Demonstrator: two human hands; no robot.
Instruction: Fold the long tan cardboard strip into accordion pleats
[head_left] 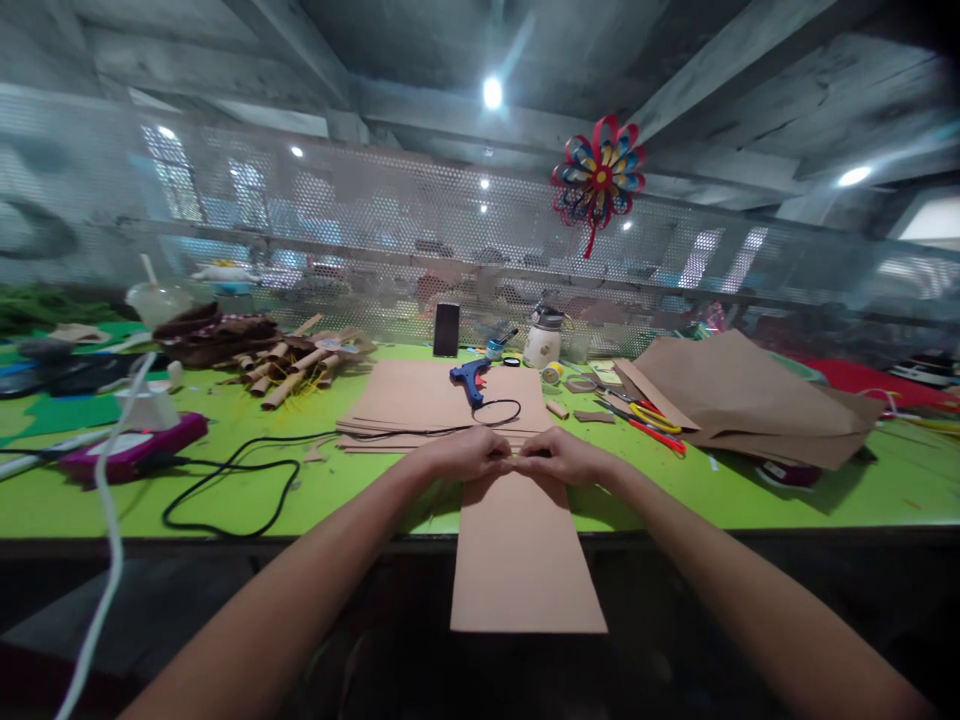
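Observation:
A long strip of brown paper (525,560) lies in front of me, half on the green table (360,490) and half hanging over its front edge. My left hand (469,452) and my right hand (559,455) meet at the strip's far end. Both are closed, pinching that end between their fingertips. Just beyond the hands lies a stack of brown sheets (442,400) with a blue glue gun (469,378) on it, its black cord (232,485) looping across the table to the left.
Crumpled brown sheets (750,395) and scissors (652,420) lie at the right. Brown paper rolls (289,365), a pink box (131,445) and a white cable (109,520) are at the left. A jar (541,340) and a black block (446,329) stand by the mesh wall, where a paper pinwheel (598,178) hangs.

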